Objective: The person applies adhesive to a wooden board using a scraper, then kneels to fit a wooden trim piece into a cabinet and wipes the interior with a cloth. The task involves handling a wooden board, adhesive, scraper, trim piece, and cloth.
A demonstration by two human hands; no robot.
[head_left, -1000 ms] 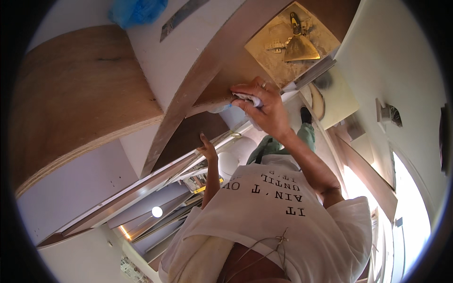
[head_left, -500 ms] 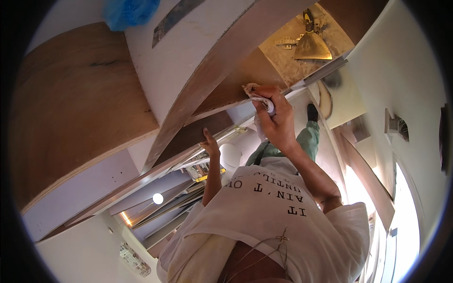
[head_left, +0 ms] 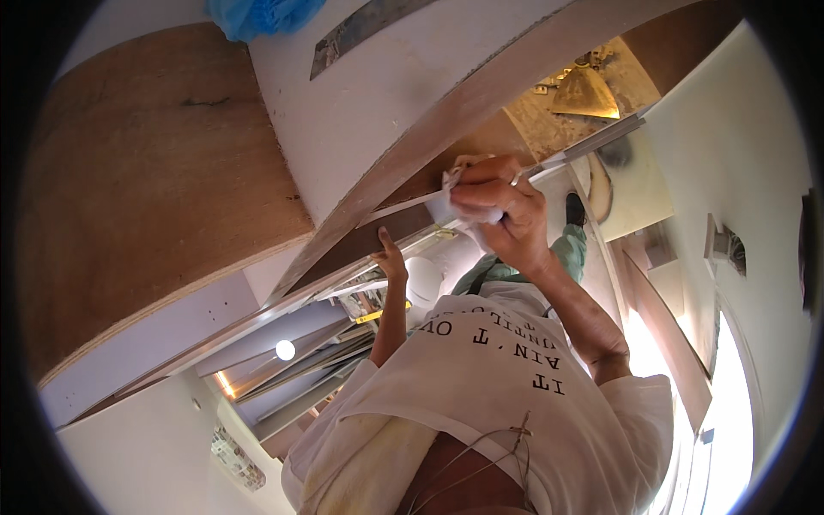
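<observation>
My right hand (head_left: 513, 210) is closed around a crumpled white cloth (head_left: 450, 182), which pokes out past the fingertips. It is in front of a brown wooden panel (head_left: 489, 142) of the cabinet. A ring shows on one finger. My left hand (head_left: 391, 257) is lower and to the left, by the cabinet's front edge, its thumb stretched out against a dark brown board (head_left: 356, 245). The other fingers of that hand are partly hidden, and I see nothing held in it.
A wide putty knife (head_left: 588, 93) lies on a stained board near metal hinges. A blue plastic bag (head_left: 262, 15) and a metal strip (head_left: 360, 39) are on the pale panel at the top. A large brown panel (head_left: 163, 197) fills the left. Long boards (head_left: 313, 365) are stacked below.
My right hand has turned, bringing its back and the ring into view, with the cloth still in it. The view has shifted slightly. My left hand stays by the board.
</observation>
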